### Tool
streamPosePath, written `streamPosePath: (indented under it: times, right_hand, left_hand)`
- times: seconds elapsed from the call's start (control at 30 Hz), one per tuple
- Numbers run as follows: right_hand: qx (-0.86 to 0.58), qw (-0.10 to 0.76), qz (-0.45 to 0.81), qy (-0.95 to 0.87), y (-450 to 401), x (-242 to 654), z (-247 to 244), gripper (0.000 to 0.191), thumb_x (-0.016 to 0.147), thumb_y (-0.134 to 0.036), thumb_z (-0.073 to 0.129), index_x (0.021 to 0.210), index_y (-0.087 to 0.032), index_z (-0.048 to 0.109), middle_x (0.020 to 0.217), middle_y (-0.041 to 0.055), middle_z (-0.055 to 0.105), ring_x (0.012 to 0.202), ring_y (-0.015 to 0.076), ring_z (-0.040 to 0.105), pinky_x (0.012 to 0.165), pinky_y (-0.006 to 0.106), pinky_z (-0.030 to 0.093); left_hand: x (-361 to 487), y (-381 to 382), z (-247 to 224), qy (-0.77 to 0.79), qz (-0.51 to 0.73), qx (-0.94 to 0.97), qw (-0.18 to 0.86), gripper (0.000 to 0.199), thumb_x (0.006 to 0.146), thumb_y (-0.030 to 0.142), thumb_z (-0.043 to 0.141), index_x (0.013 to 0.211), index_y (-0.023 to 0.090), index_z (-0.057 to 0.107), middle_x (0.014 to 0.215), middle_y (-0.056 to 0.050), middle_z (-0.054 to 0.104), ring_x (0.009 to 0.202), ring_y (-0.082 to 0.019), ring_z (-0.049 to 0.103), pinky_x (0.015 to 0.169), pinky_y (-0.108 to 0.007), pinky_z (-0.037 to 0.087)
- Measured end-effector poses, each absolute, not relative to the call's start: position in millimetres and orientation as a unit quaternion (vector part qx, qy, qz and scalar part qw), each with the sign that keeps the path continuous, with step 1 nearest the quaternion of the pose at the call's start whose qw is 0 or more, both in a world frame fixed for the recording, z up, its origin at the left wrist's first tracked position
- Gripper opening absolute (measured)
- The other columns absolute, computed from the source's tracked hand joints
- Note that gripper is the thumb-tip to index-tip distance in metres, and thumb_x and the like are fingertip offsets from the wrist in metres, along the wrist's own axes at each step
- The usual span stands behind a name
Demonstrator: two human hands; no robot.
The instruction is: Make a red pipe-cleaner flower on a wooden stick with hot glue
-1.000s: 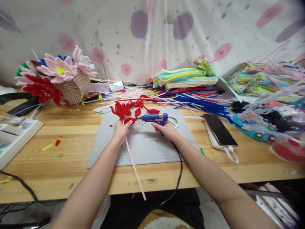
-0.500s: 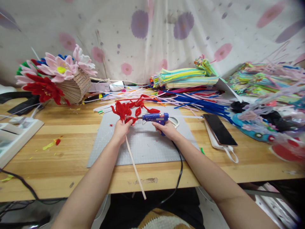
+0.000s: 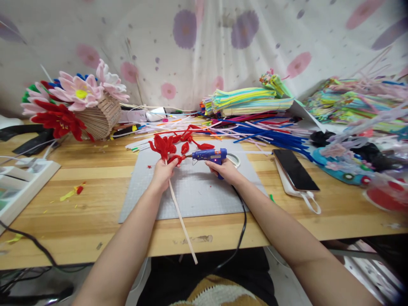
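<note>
My left hand [image 3: 163, 173] is closed around a red pipe-cleaner flower [image 3: 162, 146] on a pale stem [image 3: 181, 219], which slants down past the table's front edge. A red petal [image 3: 178, 159] sticks out to the right between thumb and finger. My right hand [image 3: 225, 169] grips a blue hot glue gun [image 3: 207, 155], its nozzle pointing left at the petal, close to its tip. A clear glue stick [image 3: 255, 152] extends from the gun's back. Behind the nozzle, loose red petals [image 3: 204, 146] lie on the grey cutting mat [image 3: 197, 199].
Pipe cleaners [image 3: 270, 138] pile along the back. A basket of fuzzy flowers [image 3: 105, 114] stands at left, above a white power strip [image 3: 35, 182]. At right lie a phone [image 3: 296, 170] and a white charger. The gun's black cord [image 3: 244, 225] drops over the front edge.
The glue gun's nozzle has drawn back slightly to the right from the petal. My left hand keeps its hold on the flower. The view has shifted a little.
</note>
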State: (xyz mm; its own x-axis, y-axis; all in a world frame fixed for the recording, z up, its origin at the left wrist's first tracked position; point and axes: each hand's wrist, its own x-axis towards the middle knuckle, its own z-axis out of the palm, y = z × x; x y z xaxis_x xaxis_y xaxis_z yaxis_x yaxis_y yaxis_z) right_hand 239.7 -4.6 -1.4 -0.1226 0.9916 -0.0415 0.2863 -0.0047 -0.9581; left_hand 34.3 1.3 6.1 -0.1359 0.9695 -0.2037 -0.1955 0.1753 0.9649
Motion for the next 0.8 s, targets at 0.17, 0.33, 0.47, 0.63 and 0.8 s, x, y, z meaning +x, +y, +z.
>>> streamPosePath:
  times: [0.17,0.33,0.47,0.63,0.8]
  right_hand:
    - [-0.532,0.378,0.475,-0.590,-7.8,238.2,2.4,0.042,0.065,-0.056,0.063,0.056,-0.017,0.050,0.048,-0.0030,0.049,0.044,0.0075,0.041,0.046,0.023,0.033]
    - [-0.538,0.379,0.462,-0.594,-4.6,239.7,-0.7,0.043,0.066,-0.056,0.062,0.056,-0.017,0.050,0.047,-0.0031,0.048,0.043,0.0073,0.040,0.046,0.023,0.032]
    - [-0.546,0.378,0.452,-0.596,-0.9,244.8,-5.6,0.043,0.066,-0.057,0.062,0.056,-0.017,0.049,0.046,-0.0028,0.048,0.043,0.0076,0.041,0.046,0.023,0.032]
    - [-0.545,0.389,0.454,-0.588,-3.0,246.2,-3.1,0.044,0.066,-0.058,0.062,0.055,-0.017,0.050,0.047,-0.0025,0.048,0.043,0.0077,0.041,0.046,0.023,0.032]
    - [-0.529,0.376,0.461,-0.606,-6.6,243.2,2.5,0.043,0.066,-0.056,0.062,0.056,-0.016,0.049,0.049,-0.0023,0.049,0.045,0.0071,0.041,0.046,0.022,0.033]
  left_hand:
    - [34.0,1.8,5.1,0.526,0.537,0.355,0.557,0.025,0.056,0.021,0.068,0.079,0.015,0.059,0.067,0.000,0.059,0.053,-0.007,0.050,0.038,-0.016,0.017]
    - [33.8,1.3,5.3,0.521,0.536,0.345,0.568,0.027,0.055,0.021,0.069,0.080,0.015,0.060,0.064,0.001,0.058,0.052,-0.007,0.049,0.038,-0.016,0.017]
    - [33.3,0.2,7.8,0.510,0.537,0.345,0.578,0.027,0.054,0.021,0.071,0.078,0.015,0.060,0.066,0.000,0.059,0.053,-0.007,0.049,0.037,-0.016,0.017]
    - [32.3,0.3,7.7,0.496,0.537,0.350,0.586,0.029,0.053,0.023,0.073,0.079,0.015,0.060,0.066,0.001,0.058,0.054,-0.007,0.049,0.037,-0.015,0.016]
    - [31.5,1.5,5.4,0.489,0.542,0.351,0.586,0.032,0.052,0.023,0.074,0.080,0.015,0.060,0.066,0.001,0.058,0.053,-0.007,0.050,0.036,-0.015,0.016]
